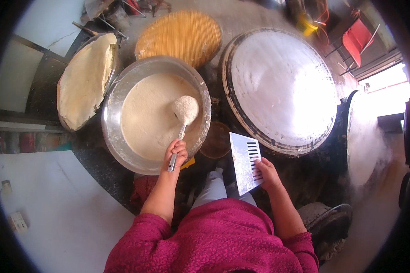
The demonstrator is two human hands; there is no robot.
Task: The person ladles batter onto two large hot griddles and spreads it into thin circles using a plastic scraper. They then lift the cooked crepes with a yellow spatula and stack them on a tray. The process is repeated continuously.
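Magenta textured top [214, 234] closest to lens, pale trousers [212, 187] beyond it. Left hand [177, 152]: fingers wrapped round the ladle [182, 132] near the handle's end. Cup heaped with pale batter [143, 109], positioned over the right part of the wide metal basin [113, 98]; can't tell how high above the surface. Right hand [267, 173]: thumb and fingers clamped on one edge of a white slotted board [242, 169], held tilted between basin and big round plate [278, 84], likely a griddle; looks apart from both. Failure modes, my read: (1) Spill. Cup is loaded and the grip is far back, so a wrist roll or jerk dumps batter on the basin rim or in the gap beside the plate. (2) Board twist. Held by one side only; snagging the free edge would turn it in the fingers. (3) Slip, if batter gets on the handle grip. (4) Burn. Vapour by the second round plate [357, 129] at far right suggests heat; a stray right forearm could touch it.
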